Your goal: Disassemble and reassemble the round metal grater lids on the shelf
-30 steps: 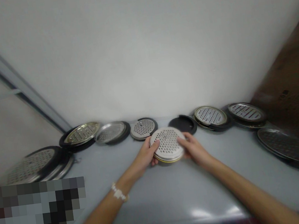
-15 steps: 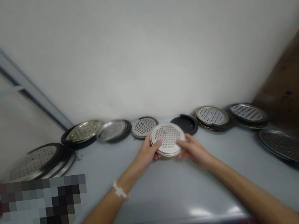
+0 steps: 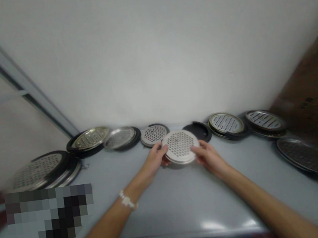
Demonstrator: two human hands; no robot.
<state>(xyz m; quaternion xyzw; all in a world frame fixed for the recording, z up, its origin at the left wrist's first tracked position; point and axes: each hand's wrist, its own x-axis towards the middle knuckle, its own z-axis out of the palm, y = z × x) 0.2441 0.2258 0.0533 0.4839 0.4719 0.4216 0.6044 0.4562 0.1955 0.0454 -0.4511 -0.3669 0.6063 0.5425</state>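
A round, pale metal disc with many holes point(image 3: 180, 146) is held above the grey table between both hands. My left hand point(image 3: 155, 158) grips its left edge, thumb on top and fingers underneath. On the right edge, my right hand point(image 3: 210, 156) pinches it with the thumb on top; its other fingers are partly hidden below. Just behind the disc lies a black round tray point(image 3: 197, 131), partly covered by it from this view. A similar perforated disc point(image 3: 154, 134) rests in a black ring to the left of that tray.
Along the wall stand more round discs with black rims: a gold-toned one point(image 3: 91, 138), a shiny one point(image 3: 120, 137), and slotted ones point(image 3: 226, 123) point(image 3: 264, 120). Larger discs lie left point(image 3: 38, 172) and right point(image 3: 311, 156). A brown box point(image 3: 314, 88) stands right.
The held disc has tilted slightly and sits a little further right in view, with both hands still on it. The whole view has shifted slightly right.
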